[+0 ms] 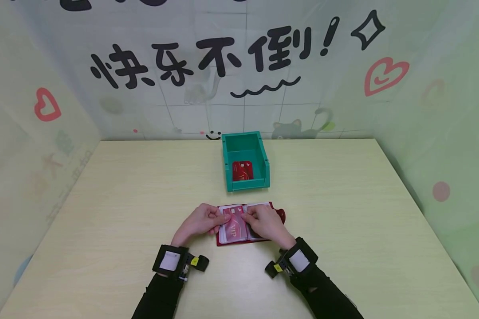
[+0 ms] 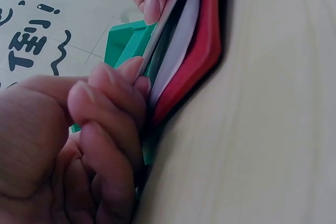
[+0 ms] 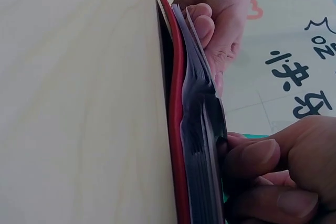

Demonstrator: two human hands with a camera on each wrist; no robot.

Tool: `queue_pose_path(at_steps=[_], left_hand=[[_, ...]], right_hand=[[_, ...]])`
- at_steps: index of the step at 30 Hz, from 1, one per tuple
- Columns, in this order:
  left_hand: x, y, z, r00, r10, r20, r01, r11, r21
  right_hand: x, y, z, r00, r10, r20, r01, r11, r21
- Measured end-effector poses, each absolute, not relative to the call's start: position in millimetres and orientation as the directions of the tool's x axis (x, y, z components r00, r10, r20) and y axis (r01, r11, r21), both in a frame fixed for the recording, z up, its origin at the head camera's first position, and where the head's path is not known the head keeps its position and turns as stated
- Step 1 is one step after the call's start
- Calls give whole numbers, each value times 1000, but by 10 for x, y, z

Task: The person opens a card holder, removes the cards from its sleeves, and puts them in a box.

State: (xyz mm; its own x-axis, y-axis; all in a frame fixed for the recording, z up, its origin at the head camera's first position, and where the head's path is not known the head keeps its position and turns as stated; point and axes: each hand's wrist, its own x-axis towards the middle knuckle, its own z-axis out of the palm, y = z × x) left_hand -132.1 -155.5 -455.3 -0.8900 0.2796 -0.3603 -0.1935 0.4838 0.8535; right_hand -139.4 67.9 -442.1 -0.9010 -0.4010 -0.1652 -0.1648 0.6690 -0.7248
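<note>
Nearest the head camera are two dark sleeves with wrist-mounted cameras; beyond them both hands work on a red card holder (image 1: pixel 243 226) lying open on the desk (image 1: pixel 104 212).

**Step in hand (judgement):** a red card marked VIP (image 1: pixel 234 230) appears to be worked in or out of a clear sleeve of the card holder.

**Procedure**
1. Keep the card holder flat on the desk so the sleeve stack does not lift.
2. Let the left hand (image 1: pixel 199 220) steady the left page while the right hand (image 1: pixel 266 223) moves the card along the sleeve opening, not across it.
3. Handle one sleeve only; the right wrist view shows many thin sleeves packed closely together.

**Hand state**
- Left hand: fingers curled, fingertips (image 2: pixel 131 74) pinching the sleeve edges of the card holder.
- Right hand: fingers curled on the sleeve stack, thumb (image 3: pixel 257 156) pressing its top; which single layer it pinches cannot be told.

**Position**
The card holder lies directly under and between both hands, touching both. Behind it, apart, stands a green bin (image 1: pixel 245 161) with another red card (image 1: pixel 242 171) inside
</note>
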Motion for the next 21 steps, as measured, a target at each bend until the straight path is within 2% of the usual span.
queue_pose_path(at_steps=[7, 15, 21], left_hand=[[-1317, -1562, -4549, -887, 286, -361, -196, 476, 857], [-1331, -1570, -4556, -882, 298, -365, -193, 477, 857], [-1333, -1573, -4561, -885, 304, -352, -181, 473, 862]], right_hand=[[-1408, 719, -4406, -886, -397, -240, -79, 639, -765], [-1404, 724, -4423, -902, -383, -199, -107, 645, -756], [-1418, 747, -4438, -906, -348, -242, -47, 651, -758]])
